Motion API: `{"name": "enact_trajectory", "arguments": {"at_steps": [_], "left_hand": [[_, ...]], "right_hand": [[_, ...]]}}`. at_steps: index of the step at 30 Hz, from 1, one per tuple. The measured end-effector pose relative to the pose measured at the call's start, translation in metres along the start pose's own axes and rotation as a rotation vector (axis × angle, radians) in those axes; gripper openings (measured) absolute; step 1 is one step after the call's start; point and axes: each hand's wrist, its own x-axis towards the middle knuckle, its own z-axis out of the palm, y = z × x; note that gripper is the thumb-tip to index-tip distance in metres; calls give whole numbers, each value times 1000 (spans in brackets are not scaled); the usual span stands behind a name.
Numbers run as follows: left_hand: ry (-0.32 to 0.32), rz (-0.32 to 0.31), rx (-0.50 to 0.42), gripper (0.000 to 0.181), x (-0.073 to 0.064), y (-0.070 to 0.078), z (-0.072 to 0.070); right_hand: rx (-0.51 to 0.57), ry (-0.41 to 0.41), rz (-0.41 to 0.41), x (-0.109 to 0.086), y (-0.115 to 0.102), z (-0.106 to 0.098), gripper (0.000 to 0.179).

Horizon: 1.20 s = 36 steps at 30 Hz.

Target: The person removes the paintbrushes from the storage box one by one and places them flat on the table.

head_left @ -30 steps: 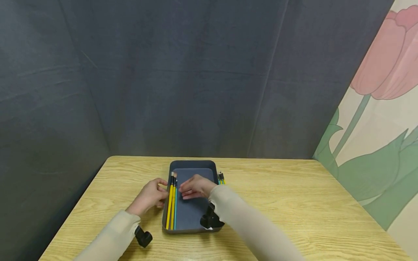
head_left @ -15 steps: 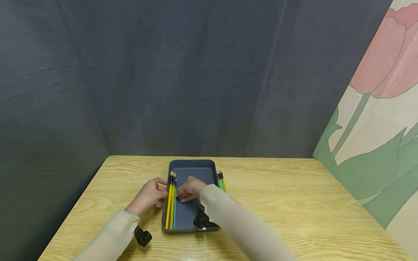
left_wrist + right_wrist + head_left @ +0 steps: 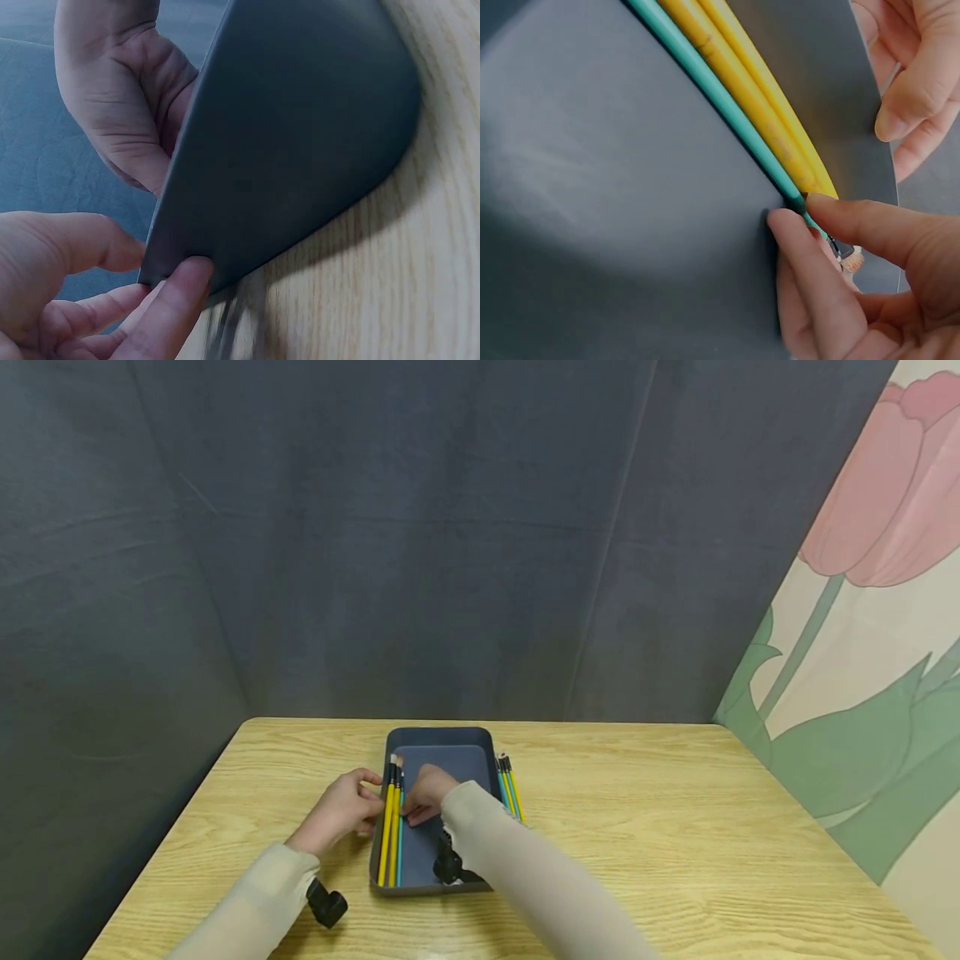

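A dark grey rectangular tray (image 3: 450, 758) lies on the table. Along its left wall rest two yellow-handled paintbrushes (image 3: 386, 835) and a thinner teal-handled paintbrush (image 3: 712, 94), side by side. My right hand (image 3: 429, 792) reaches into the tray and pinches the teal paintbrush between thumb and forefinger, close to its black ferrule end, as the right wrist view shows. At the left wall, my left hand (image 3: 343, 810) grips the rim, thumb over the edge and fingertips against the outside. The right fingertips are partly hidden behind the wall in the left wrist view.
Several more paintbrushes (image 3: 511, 781), teal and yellow, lie just outside the tray's right wall, partly behind the right forearm. The wooden table (image 3: 675, 827) ends at a dark cloth backdrop (image 3: 420, 568). A tulip-patterned panel (image 3: 862, 693) stands at the right.
My right hand has moved left across the tray to the teal paintbrush, and its fingers have drawn together on it. The left hand stays at the rim.
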Motion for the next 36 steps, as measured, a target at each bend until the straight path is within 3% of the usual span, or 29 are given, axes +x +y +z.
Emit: {"name": "enact_trajectory", "arguments": {"at_steps": [9,18,28,36], "left_hand": [[8,-9,9,38,0,0,0],[4,-12,10,39,-1,0,0],[3,-1,11,39,-2,1,1],[-2,-3,2,40,0,0,0]], "right_hand": [[-70,27,4,-2,-5,4,3],[-158,29,26,6,-5,8,13],[-164,23,27,6,-5,9,21],[-171,24,37,8,-5,9,18]]}}
